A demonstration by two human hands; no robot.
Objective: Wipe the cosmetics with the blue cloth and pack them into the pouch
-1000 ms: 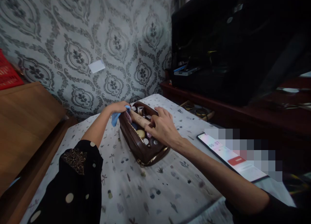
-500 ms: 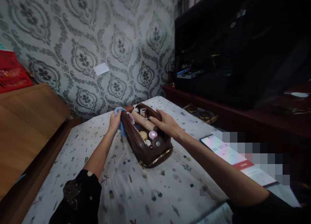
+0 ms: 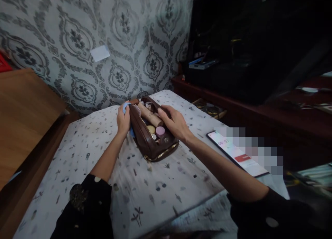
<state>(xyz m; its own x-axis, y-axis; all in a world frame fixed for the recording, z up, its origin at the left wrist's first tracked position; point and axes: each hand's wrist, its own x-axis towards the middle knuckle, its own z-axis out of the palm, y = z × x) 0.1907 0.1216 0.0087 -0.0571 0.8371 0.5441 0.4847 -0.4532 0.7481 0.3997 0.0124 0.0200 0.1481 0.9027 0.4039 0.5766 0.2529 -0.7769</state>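
Observation:
A brown zip pouch (image 3: 142, 141) rests on the patterned sheet with its top unzipped. Inside it are a long beige tube (image 3: 151, 116), a pink round lid (image 3: 160, 131), a yellowish round lid (image 3: 151, 129) and other small items. My left hand (image 3: 123, 121) is closed on a light blue cloth (image 3: 126, 106) against the pouch's far left side; part of the cloth hangs between hand and pouch. My right hand (image 3: 175, 122) grips the pouch's right edge, thumb over the opening. Its other fingers are partly hidden.
A phone (image 3: 241, 156) showing a timer lies right of my right forearm. The table's patterned sheet (image 3: 101, 128) surrounds the pouch. A wooden panel (image 3: 26, 107) stands at left. At right are a dark television (image 3: 241, 31) and a small tray (image 3: 211, 111).
My view has shifted, so the whole scene sits higher in the picture. Both hands stay at the pouch, and my right hand still grips its edge.

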